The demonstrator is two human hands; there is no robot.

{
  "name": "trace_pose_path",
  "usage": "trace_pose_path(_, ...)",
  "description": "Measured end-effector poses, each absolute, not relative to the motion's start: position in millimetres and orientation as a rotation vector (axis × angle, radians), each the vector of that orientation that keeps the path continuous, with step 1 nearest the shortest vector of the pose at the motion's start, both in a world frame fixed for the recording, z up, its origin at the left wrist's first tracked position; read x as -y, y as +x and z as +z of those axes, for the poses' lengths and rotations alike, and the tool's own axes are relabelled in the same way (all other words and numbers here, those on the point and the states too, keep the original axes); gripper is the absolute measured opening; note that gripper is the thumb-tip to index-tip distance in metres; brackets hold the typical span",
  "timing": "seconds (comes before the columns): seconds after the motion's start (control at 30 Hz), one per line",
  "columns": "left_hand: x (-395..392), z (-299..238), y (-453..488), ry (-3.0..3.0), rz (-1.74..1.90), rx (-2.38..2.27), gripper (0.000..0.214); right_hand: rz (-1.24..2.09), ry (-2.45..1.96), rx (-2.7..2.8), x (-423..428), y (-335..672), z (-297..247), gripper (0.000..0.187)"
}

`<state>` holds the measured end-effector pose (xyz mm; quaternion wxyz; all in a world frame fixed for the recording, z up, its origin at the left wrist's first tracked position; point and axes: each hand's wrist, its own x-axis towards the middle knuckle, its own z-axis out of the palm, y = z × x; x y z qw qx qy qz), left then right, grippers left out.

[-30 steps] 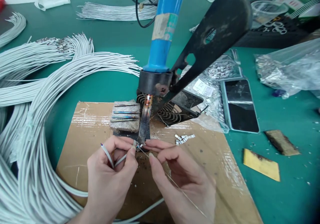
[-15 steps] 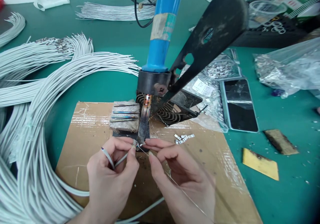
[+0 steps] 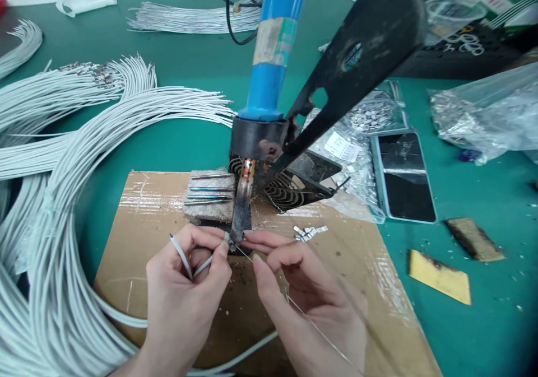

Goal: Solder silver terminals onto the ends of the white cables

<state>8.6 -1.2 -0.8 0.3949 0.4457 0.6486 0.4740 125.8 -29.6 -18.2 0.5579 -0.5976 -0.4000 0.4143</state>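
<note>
Item: left hand [image 3: 185,293], thumb and forefinger pinched together on the end of a thin white insulated wire [image 3: 204,265]; a second pale strand [image 3: 180,255] stood up between the fingers further left. Item: right hand [image 3: 313,296], fingertips closed on a fine silver solder strand [image 3: 313,327], which trailed away to the near right. Item: discoloured metal soldering-iron tip [image 3: 242,209], fixed under a blue cylindrical handle [image 3: 275,46] in a black metal stand [image 3: 361,41], its long axis running from far to near and pointing down at the brown cardboard sheet [image 3: 143,209]. Governing relation: the white wire end lay along a near-left to far-right line and the solder strand along a near-right to far-left line. Both met just at the near end of the iron tip, between the two hands. Neither hand was clearly nearer; the left forefinger was just beside the tip, and whether it touched could not be told. Adjacent: grey block bearing spare metal tips [image 3: 210,195], left of the iron; small cut metal pieces [image 3: 310,231], right of it; coiled bundle of white wires [image 3: 63,209], far left; dark-screened phone [image 3: 402,176], right.
</note>
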Motion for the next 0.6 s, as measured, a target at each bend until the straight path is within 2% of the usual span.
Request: trace_pose_path(0.6,5.8,-4.6,4.8,1.093,1.209,-1.611,0.01,0.939,-1.393,0.96,29.9,126.0,-16.8,0.022)
